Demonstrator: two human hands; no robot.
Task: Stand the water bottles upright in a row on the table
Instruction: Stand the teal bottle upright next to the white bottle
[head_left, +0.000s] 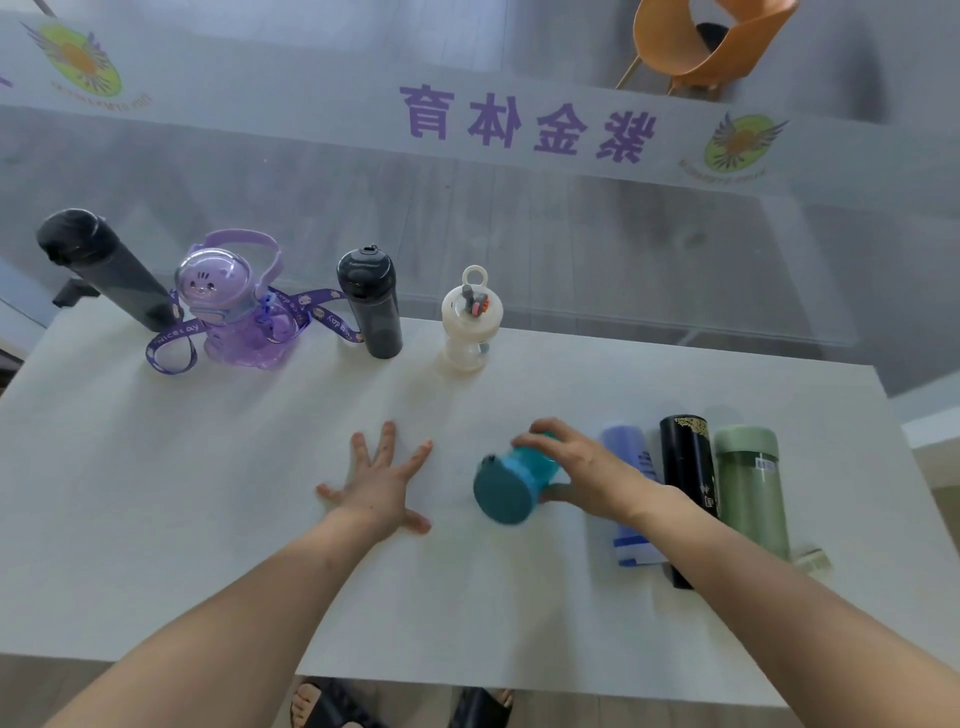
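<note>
Several bottles stand upright along the far edge of the white table (208, 519): a tall dark bottle (104, 270), a purple cartoon bottle (234, 312) with a strap, a dark grey bottle (371, 306) and a small cream bottle (470, 322). My right hand (576, 473) grips a teal bottle (506, 491), tilted with its lid toward me. To its right lie a pale blue bottle (631, 462), a black bottle (688, 467) and a green bottle (753, 488). My left hand (382, 483) rests flat on the table, fingers spread, holding nothing.
A glass partition with purple lettering (524, 124) rises just behind the table's far edge. An orange chair (711, 47) stands beyond it. A small cream object (813, 561) lies by the green bottle. My sandalled feet (332, 706) show below the near edge.
</note>
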